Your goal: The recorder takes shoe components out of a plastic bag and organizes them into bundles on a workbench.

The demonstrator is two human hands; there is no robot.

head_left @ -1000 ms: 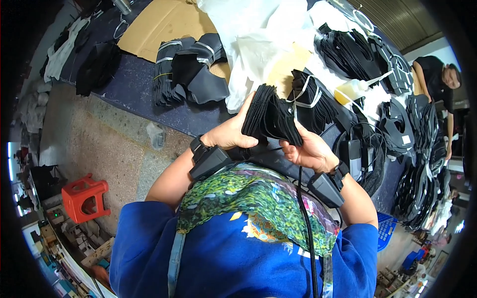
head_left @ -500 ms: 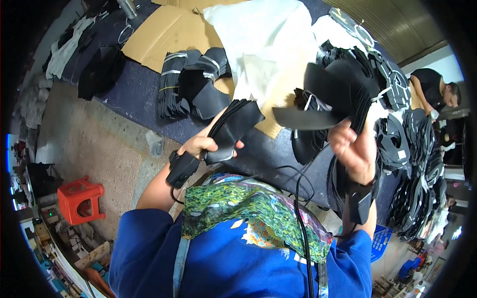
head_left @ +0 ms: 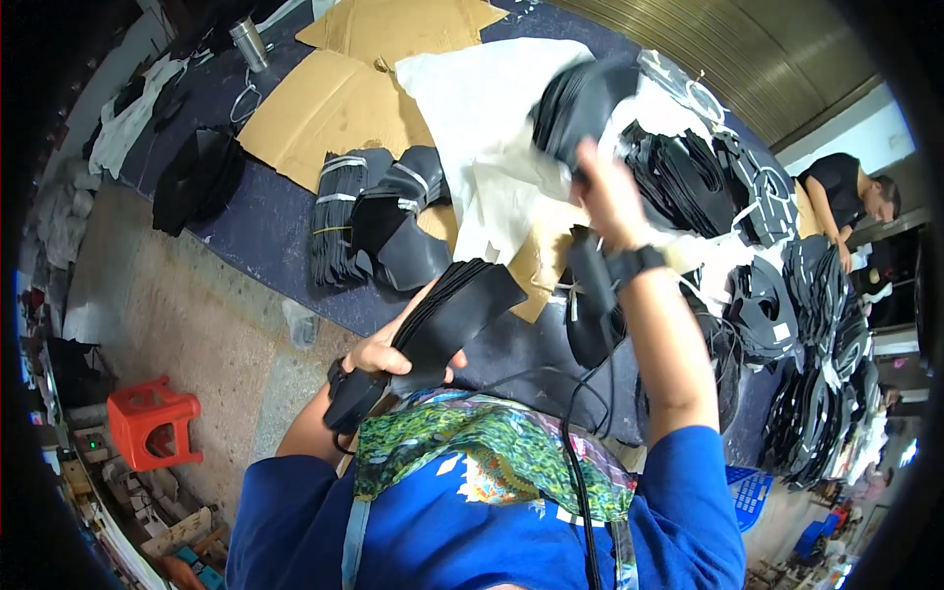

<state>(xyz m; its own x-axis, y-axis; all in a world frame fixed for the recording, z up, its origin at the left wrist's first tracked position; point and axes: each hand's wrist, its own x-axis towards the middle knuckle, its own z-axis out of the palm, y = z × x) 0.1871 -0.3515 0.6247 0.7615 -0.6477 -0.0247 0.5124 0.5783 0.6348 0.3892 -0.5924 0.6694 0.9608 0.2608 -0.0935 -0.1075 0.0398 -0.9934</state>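
Note:
My left hand (head_left: 379, 356) grips a fanned stack of black, flat cut pieces (head_left: 454, 317) in front of my apron, thumb on top and fingertips showing at the lower edge. My right hand (head_left: 612, 202) is stretched out over the white plastic sheet (head_left: 472, 88), closed on a second stack of black curved pieces (head_left: 588, 106). That stack is smeared by motion, and its gripped end is partly hidden. Tied bundles of similar black pieces (head_left: 398, 231) lie on the dark table beyond my left hand. Another black piece (head_left: 593, 329) lies below my right forearm.
Cardboard (head_left: 329, 108) lies flat beside the white sheet. More black stacks (head_left: 678, 182) crowd the table's right side, where a person (head_left: 844, 197) works. A metal flask (head_left: 249, 45) stands far left. A red stool (head_left: 152, 423) is on the floor. A black cable (head_left: 582, 462) hangs before me.
My right hand has swung forward and left with its black stack, from the right side of the table to over the white sheet. My left hand keeps its stack, slightly lower in view.

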